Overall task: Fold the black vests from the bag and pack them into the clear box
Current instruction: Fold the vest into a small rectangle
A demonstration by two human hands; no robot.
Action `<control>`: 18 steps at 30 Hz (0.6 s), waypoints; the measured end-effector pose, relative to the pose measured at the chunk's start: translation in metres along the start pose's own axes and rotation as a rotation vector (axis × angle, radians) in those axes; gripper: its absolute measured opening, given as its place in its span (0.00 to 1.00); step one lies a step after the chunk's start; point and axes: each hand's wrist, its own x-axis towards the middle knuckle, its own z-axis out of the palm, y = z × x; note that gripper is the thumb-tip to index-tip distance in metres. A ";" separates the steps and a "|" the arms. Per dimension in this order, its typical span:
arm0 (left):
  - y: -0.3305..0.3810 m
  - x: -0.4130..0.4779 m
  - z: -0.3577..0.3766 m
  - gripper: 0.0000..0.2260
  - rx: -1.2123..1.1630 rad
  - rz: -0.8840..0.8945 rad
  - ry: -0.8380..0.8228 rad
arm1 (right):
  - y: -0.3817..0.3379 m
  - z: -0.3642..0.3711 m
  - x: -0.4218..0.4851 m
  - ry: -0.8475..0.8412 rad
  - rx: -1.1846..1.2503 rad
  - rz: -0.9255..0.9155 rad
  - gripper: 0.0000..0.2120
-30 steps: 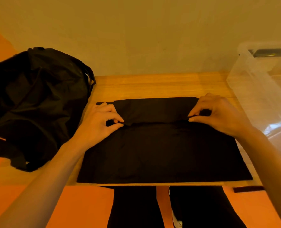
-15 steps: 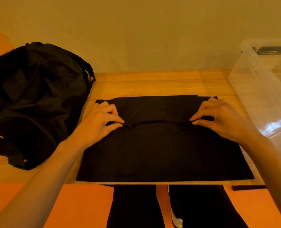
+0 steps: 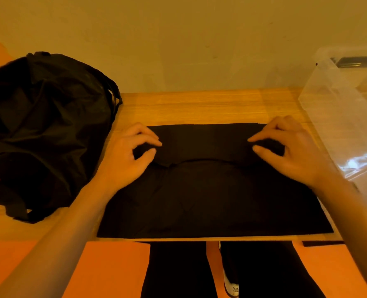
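A black vest (image 3: 210, 196) is laid flat on the wooden tabletop (image 3: 199, 108), its near edge brought almost level with the tabletop's near edge. The far portion of the vest is turned back toward the person as a flap (image 3: 204, 143) lying over the body of the garment, and a curved edge is noted along it. The left hand (image 3: 128, 155) is set at the left end of the flap, and its grip is closed on the cloth, which is pinched between thumb and forefinger. The right hand (image 3: 292, 151) is set at the right end of the flap, with its grip likewise closed on the cloth between thumb and forefinger. A black bag (image 3: 45, 125) is slumped just left of the vest. A clear box (image 3: 339, 125) is stood just right of the vest. A dark object is visible at the box's far rim but cannot be identified. Beyond the vest a bare strip of tabletop and a plain wall (image 3: 178, 39) are observed. Nearer than the vest, below the tabletop edge, legs (image 3: 178, 272) in dark trousers, a white shoe (image 3: 232, 287) and an orange floor (image 3: 109, 272) are recorded.
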 end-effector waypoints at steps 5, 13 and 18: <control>0.030 0.040 0.045 0.28 0.291 -0.175 -0.285 | -0.040 0.055 0.054 -0.211 -0.316 0.186 0.30; -0.011 0.036 0.053 0.37 0.619 -0.274 -0.411 | -0.008 0.070 0.055 -0.329 -0.472 0.231 0.35; -0.015 0.034 0.041 0.37 0.611 -0.319 -0.396 | 0.009 0.052 0.051 -0.349 -0.515 0.308 0.38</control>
